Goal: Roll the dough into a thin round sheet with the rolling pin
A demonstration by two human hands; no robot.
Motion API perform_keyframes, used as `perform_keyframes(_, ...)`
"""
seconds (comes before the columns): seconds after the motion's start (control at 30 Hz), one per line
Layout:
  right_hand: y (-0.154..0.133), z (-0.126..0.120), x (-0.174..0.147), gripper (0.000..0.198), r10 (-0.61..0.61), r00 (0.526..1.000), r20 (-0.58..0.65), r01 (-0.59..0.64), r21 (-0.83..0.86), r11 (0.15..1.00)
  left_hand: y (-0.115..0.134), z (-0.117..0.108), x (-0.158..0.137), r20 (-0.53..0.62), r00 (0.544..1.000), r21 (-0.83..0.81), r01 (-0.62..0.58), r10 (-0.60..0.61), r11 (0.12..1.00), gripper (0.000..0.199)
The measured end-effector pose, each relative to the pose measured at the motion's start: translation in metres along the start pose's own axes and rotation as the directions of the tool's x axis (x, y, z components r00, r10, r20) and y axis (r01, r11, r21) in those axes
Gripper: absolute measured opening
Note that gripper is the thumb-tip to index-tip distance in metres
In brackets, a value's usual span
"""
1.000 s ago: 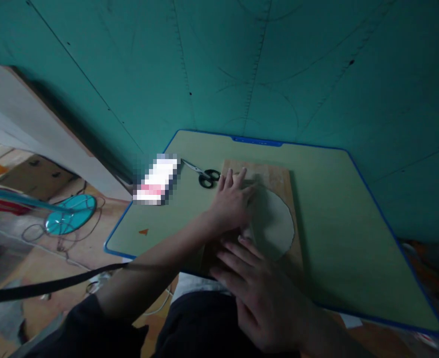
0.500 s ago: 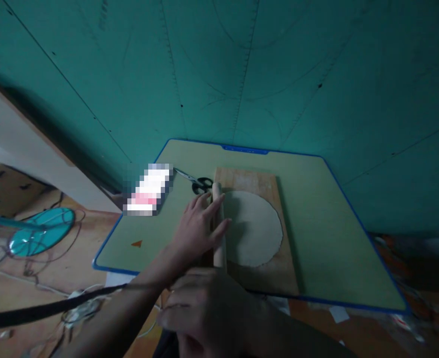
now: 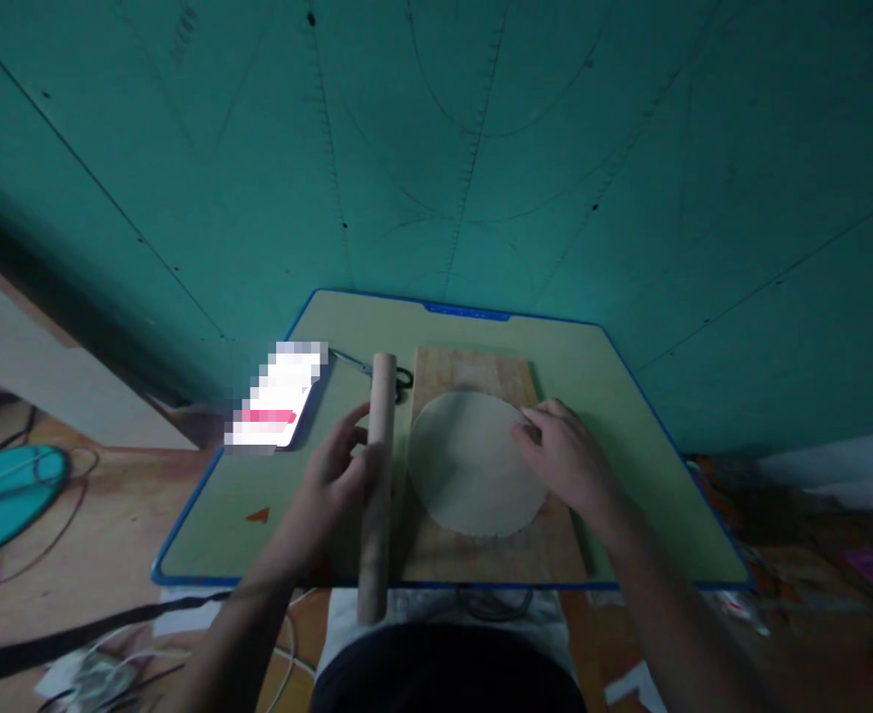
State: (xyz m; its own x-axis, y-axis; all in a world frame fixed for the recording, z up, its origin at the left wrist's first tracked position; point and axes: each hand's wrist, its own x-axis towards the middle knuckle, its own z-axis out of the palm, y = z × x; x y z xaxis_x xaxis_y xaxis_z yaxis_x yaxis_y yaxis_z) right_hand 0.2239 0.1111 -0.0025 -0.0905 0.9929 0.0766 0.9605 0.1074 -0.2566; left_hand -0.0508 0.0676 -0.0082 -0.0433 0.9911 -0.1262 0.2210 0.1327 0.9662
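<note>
A wooden rolling pin point(image 3: 381, 396) is held lengthwise in my left hand point(image 3: 339, 465), whose fingers and thumb close around its middle; it is left of the board, its near end over the table's front edge. On the wooden cutting board point(image 3: 473, 366) lies a thin, round, pale sheet of dough point(image 3: 473, 460). My right hand point(image 3: 559, 446) is at the dough's upper right edge, thumb and forefinger pinching the rim. Behind the rolling pin, scissors point(image 3: 405, 380) with black handles are partly hidden.
A phone with a blurred bright screen point(image 3: 277, 396) lies at the table's left. A small orange triangle point(image 3: 258, 515) is on the blue-edged table point(image 3: 622, 396). The green wall point(image 3: 436, 178) stands right behind it. Cables point(image 3: 102, 673) and a round turquoise base point(image 3: 17, 495) are on the floor.
My left hand has lifted the rolling pin off the dough's left side and moved it left. My right hand has swung from the near left to the dough's right rim. The view has shifted.
</note>
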Motion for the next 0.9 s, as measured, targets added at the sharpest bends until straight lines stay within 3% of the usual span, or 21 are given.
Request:
perform_keyframes(0.1,-0.003,0.002,0.003,0.023,0.048,0.998,-0.030,-0.048,0.005,0.999,-0.006,-0.015,-0.013,-0.109,0.979,-0.045,0.169,-0.173,0.985,0.060)
perform_keyframes(0.23,0.011,0.004,0.013,0.016,0.108,0.994,-0.011,-0.103,0.219,0.970,-0.012,-0.021,-0.022,-0.216,0.932,-0.105,0.274,-0.291,0.956,0.058)
perform_keyframes(0.43,0.024,0.009,0.027,0.019,0.094,0.990,0.101,-0.131,0.461,0.878,-0.019,-0.022,-0.021,-0.260,0.931,-0.037,0.254,-0.255,0.966,0.050)
perform_keyframes(0.57,0.027,0.008,0.036,0.016,-0.012,0.988,0.153,-0.069,0.513,0.855,-0.026,-0.024,-0.024,-0.329,0.920,0.007,0.230,-0.214,0.973,0.049)
perform_keyframes(0.73,0.030,0.004,0.055,0.013,-0.044,0.986,0.158,-0.045,0.517,0.855,-0.022,-0.023,-0.027,-0.301,0.932,0.057,0.227,-0.200,0.972,0.052)
perform_keyframes(0.9,0.042,-0.001,0.065,0.022,-0.088,0.990,0.113,0.018,0.511,0.860,-0.012,-0.012,-0.032,-0.342,0.904,-0.022,0.265,-0.256,0.964,0.047)
